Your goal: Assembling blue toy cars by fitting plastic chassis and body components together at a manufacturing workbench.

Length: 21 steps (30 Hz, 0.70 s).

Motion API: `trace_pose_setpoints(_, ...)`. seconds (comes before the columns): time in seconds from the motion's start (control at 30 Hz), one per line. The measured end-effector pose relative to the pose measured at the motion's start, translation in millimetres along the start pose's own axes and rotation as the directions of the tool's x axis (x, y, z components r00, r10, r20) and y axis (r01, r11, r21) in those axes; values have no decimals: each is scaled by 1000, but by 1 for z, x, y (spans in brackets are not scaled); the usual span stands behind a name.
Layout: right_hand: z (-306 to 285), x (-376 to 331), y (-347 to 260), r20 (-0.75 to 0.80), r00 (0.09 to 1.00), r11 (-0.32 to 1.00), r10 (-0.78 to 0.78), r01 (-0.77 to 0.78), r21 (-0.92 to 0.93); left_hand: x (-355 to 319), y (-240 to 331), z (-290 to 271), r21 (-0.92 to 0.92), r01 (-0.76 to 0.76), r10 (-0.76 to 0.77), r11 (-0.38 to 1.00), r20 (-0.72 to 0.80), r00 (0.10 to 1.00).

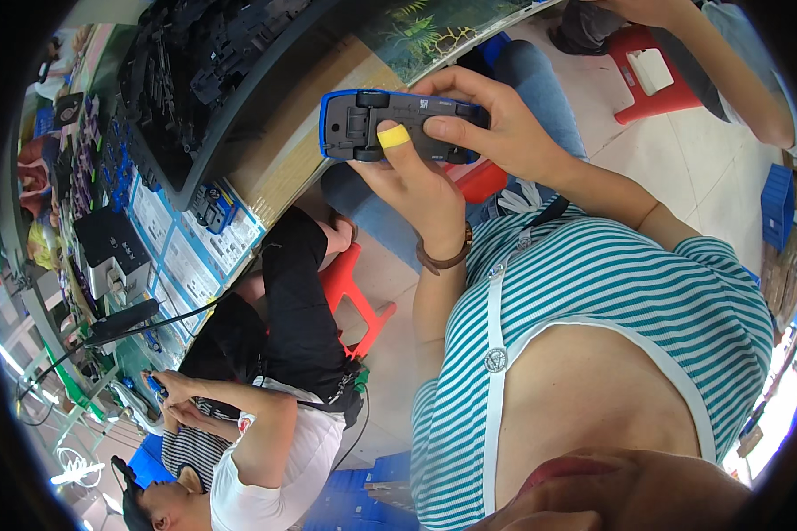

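A toy car [400, 117] with a blue body is held upside down, so its dark underside and black wheels show. My left hand [421, 190] grips it from below, its thumb pressed on the underside and wrapped in yellow tape. From the other side, my right hand [514, 133] holds the same car near its end, thumb on the underside and fingers curled round the far edge. The fingers behind the car are hidden. The car is in the air, in front of the table edge [279, 177].
A large black tray [199, 164] of dark plastic parts stands on the table at left, with another blue toy car [214, 211] beside it. A co-worker in white [257, 460] handles a small blue thing. Red stools [359, 301] and blue bins [777, 205] stand around.
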State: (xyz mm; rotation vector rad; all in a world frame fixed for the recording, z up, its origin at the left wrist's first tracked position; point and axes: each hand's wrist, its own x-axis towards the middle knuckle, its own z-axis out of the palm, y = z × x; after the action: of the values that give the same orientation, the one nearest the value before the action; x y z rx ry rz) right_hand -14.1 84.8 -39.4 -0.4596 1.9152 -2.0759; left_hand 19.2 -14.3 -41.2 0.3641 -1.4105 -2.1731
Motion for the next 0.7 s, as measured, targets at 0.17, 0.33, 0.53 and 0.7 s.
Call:
trace_pose_setpoints(0.17, -2, 0, 0, -46, 998, 995, -34, 30, -92, 13, 6, -9, -34, 42, -40, 999, 59, 997)
trace_pose_setpoints(0.33, -4, -4, 5, -67, 994, 992, -91, 84, -96, 19, 16, -9, -91, 127, -129, 988, -18, 992)
trace_pose_setpoints(0.53, -3, -4, 7, -111, 990, 991, -89, 77, -109, 22, 6, -8, -140, 134, -137, 981, -11, 991)
trace_pose_setpoints(0.7, -6, -1, 10, -113, 992, 993, -52, 39, -114, 13, 1, -3, -103, 212, -220, 972, -67, 973)
